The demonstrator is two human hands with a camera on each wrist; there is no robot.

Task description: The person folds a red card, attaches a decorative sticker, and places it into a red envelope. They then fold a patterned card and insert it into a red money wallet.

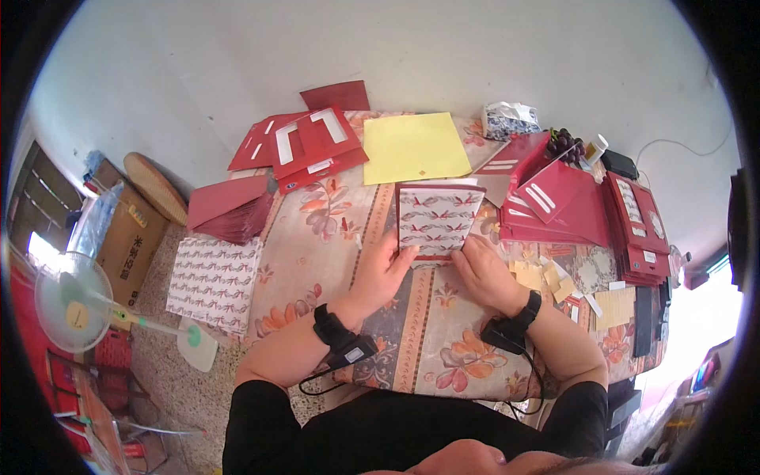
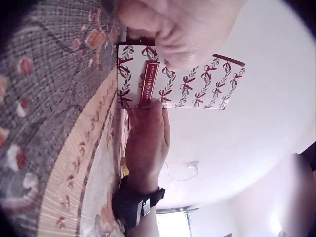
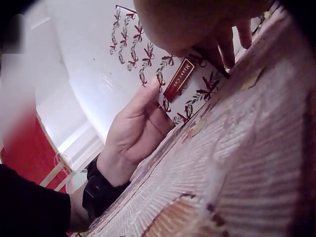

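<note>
Both hands grip a paper bag printed with red bows: the left hand holds its lower left corner with the thumb laid up along the edge, and the right hand has its fingers curled at the lower right corner. The bag stands upright on the flowered table, just on the person's side of a yellow sheet and touching its near edge. In the left wrist view the left hand closes over one end of the bag, and a red label with gold lettering runs across its face; the right hand meets it from the other side. The right wrist view shows the right hand pressing on the bag near that label, with the left hand opposite. Left of the yellow sheet lie flat red bags, and farther left, nearer the person, a dark red stack and a stack of bow-printed sheets. Right of the yellow sheet sits a heap of red bags.
</note>
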